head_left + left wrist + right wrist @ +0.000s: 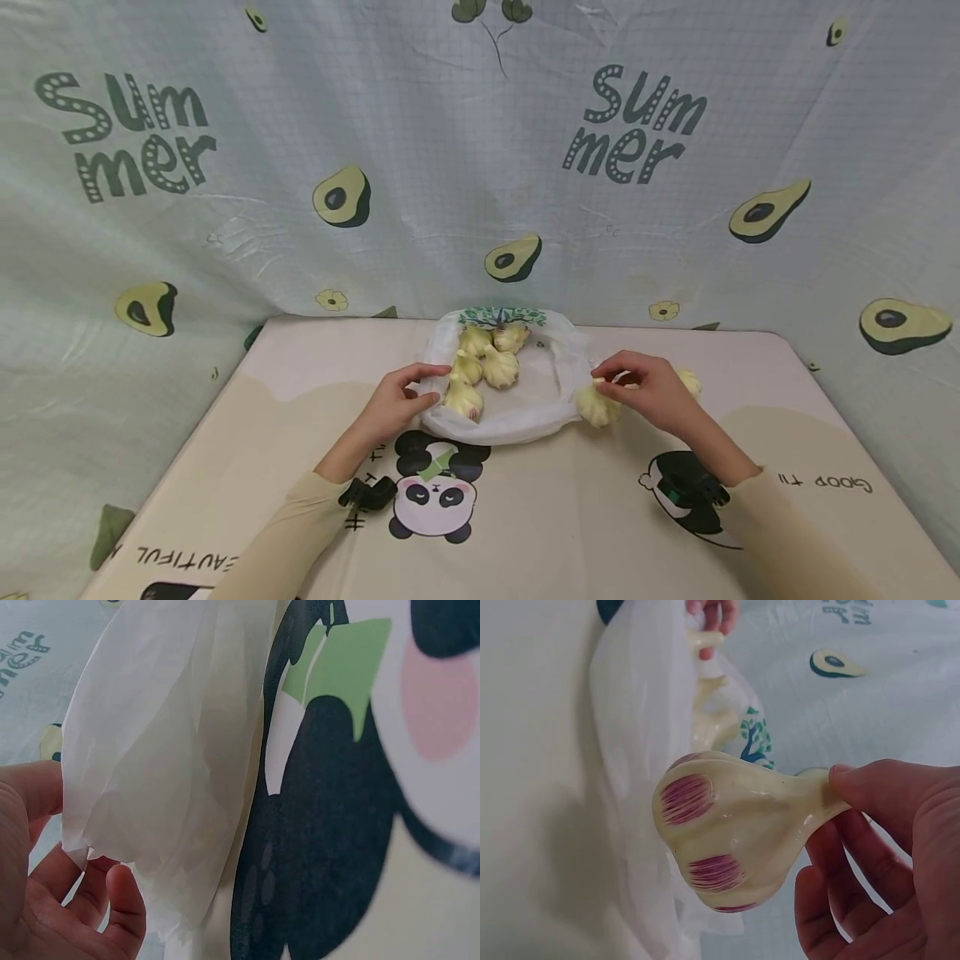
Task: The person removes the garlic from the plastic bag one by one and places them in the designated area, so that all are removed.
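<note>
My right hand [651, 388] pinches a garlic bulb [731, 829] by its stem, just outside the right side of a white plastic bag [517, 429]. Purple streaks mark the cream bulb in the right wrist view. The bag stands with its mouth spread wide and its rim rolled down. Several garlic bulbs [500, 367] lie inside, gathered toward its left side. At the bag's left rim, my left hand [393, 404] grips the plastic between thumb and fingers; the left wrist view shows the fingers [124, 907] curled at its edge.
Another garlic bulb [689, 382] lies beyond my right hand, partly hidden by it. The table is covered by a beige cloth [540, 517] with panda prints. A pale curtain [420, 108] with avocado prints hangs right behind the table's back edge.
</note>
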The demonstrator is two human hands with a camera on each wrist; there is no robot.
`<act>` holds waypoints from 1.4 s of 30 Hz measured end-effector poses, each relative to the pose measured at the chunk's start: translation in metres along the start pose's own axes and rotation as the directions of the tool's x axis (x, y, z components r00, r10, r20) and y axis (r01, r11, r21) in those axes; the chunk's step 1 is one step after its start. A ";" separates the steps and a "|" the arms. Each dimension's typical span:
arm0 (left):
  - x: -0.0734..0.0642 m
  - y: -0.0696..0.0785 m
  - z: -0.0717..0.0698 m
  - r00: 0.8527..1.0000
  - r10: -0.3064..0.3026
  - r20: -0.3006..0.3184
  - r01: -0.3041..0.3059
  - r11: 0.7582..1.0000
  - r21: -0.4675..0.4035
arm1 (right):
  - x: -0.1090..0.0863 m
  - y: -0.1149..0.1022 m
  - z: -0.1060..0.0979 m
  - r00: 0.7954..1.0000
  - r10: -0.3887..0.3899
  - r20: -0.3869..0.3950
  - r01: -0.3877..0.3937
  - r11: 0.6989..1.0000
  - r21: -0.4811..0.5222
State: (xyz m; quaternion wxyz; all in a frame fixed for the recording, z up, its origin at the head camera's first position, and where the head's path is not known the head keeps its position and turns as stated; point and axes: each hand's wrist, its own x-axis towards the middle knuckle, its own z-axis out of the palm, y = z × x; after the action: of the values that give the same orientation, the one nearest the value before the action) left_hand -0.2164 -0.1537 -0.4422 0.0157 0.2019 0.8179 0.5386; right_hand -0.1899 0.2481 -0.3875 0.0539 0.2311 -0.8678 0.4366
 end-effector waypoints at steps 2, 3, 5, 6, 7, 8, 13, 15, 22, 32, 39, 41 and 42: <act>0.000 0.000 0.000 1.000 0.006 0.000 -0.006 1.000 0.003 | -0.006 0.001 -0.002 1.000 0.004 -0.008 -0.004 1.000 -0.006; -0.001 0.000 0.000 1.000 0.003 -0.003 -0.003 1.000 0.005 | -0.009 0.002 -0.002 1.000 0.008 -0.011 -0.008 1.000 -0.011; -0.001 0.000 0.000 1.000 -0.001 -0.008 0.001 1.000 0.005 | -0.013 0.003 -0.004 1.000 0.016 -0.016 -0.017 1.000 -0.026; -0.001 -0.001 0.000 1.000 -0.002 -0.009 0.002 1.000 0.004 | -0.015 0.004 -0.005 1.000 0.020 -0.018 -0.020 0.999 -0.032; -0.001 -0.001 0.000 1.000 -0.001 -0.009 0.001 1.000 0.003 | -0.017 0.006 -0.007 1.000 0.023 -0.021 -0.024 0.999 -0.040; -0.001 -0.001 0.000 1.000 -0.007 -0.011 0.007 1.000 -0.001 | -0.020 0.008 -0.008 0.999 0.030 -0.021 -0.030 0.999 -0.042; -0.001 -0.001 0.001 1.000 -0.004 -0.002 0.004 1.000 -0.016 | -0.030 0.016 -0.016 0.997 0.069 -0.032 -0.070 0.996 -0.049; -0.001 -0.001 0.001 1.000 -0.006 -0.001 0.006 1.000 -0.021 | -0.034 0.018 -0.020 0.995 0.089 -0.039 -0.092 0.994 -0.061; -0.001 -0.003 0.001 1.000 -0.017 -0.002 0.017 0.999 -0.029 | -0.047 0.024 -0.038 0.988 0.135 -0.073 -0.142 0.985 -0.096; -0.007 0.039 -0.003 1.000 -0.017 0.021 0.018 0.999 -0.045 | -0.069 0.040 -0.066 0.976 0.164 -0.146 -0.187 0.970 -0.158; -0.008 0.039 -0.003 1.000 -0.021 0.012 0.022 0.999 -0.050 | -0.081 0.051 -0.078 0.966 0.179 -0.186 -0.214 0.959 -0.188; -0.008 0.040 -0.004 1.000 -0.021 0.011 0.022 0.999 -0.050 | -0.084 0.054 -0.081 0.962 0.190 -0.197 -0.229 0.953 -0.201; -0.009 0.041 -0.004 1.000 -0.022 0.010 0.023 0.998 -0.052 | -0.085 0.055 -0.083 0.960 0.194 -0.203 -0.236 0.950 -0.205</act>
State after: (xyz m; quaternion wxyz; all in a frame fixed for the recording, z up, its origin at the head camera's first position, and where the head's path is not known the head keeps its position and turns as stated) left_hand -0.1968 -0.1463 -0.4060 0.0310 0.1947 0.8056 0.5587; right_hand -0.1479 0.3710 -0.4021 0.1105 0.0867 -0.9235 0.3569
